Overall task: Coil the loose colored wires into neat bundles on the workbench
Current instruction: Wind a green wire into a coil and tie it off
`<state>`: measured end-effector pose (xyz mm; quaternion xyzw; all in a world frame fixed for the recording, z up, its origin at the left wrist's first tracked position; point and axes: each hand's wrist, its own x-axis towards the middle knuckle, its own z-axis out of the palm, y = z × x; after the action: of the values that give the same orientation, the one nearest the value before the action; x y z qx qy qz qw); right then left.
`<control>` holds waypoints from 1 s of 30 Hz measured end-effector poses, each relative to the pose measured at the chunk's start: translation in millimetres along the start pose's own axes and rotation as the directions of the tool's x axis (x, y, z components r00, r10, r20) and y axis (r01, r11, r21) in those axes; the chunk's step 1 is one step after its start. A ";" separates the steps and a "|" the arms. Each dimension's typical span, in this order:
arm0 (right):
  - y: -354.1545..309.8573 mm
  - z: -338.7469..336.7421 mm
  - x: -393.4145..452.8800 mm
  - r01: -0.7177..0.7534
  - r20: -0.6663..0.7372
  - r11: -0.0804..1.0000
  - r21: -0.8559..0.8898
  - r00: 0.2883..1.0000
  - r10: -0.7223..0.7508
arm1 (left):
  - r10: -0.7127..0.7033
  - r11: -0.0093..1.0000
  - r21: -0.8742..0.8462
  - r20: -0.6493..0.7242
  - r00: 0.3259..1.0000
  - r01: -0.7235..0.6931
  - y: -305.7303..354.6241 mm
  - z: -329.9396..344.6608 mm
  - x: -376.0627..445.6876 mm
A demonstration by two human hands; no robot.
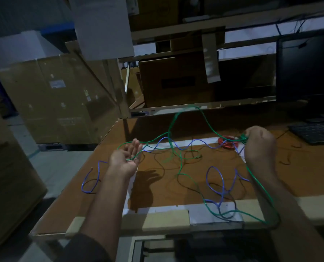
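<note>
The right hand (pixel 259 143) is closing its curled fingers around a small gather of the green wire (pixel 207 125), holding it just above the workbench (pixel 176 186), and the red coil (pixel 228 142) is lying on the bench just beyond those fingertips, toward the person's left. The left hand (pixel 126 157) is lying palm up with its fingers spread wide and relaxed, and a strand of the green wire is draping across them without being pinched. From the right fingers the green wire is arching up and away, then trailing back along the right forearm to a loop hanging at the near edge of the bench. The blue wire (pixel 221 184) is sprawling loose between the two hands, crossing under the green one in several places, with one end lying outboard of the left fingers. To coil well, the left fingers are probably best used as a guide, feeding the green strand in even loops to the right hand's gather while lifting it clear of the blue crossings, since a hard pull is likely dragging both into a knot or disturbing the red coil.
</note>
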<state>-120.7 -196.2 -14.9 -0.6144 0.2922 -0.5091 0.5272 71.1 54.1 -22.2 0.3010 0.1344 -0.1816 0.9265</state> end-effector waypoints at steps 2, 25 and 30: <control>8.5 -1.8 3.9 -0.009 0.013 1.000 0.015 1.000 0.009 | 0.041 0.999 0.030 0.009 0.999 -0.041 -0.1 0.3 2.1; -15.3 44.3 -29.6 0.331 0.326 0.942 0.061 0.885 -0.333 | 0.033 0.188 0.735 0.658 0.753 -0.651 14.0 -7.0 -50.7; -15.9 49.5 -23.3 0.245 0.318 0.958 0.152 0.905 -0.282 | 0.126 0.512 0.575 0.684 0.719 -0.637 4.0 -0.7 -75.0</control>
<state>-84.6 -153.7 -3.6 -0.6966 0.0841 -0.4785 0.5279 5.3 76.7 6.1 0.6276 -0.3113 -0.0796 0.7092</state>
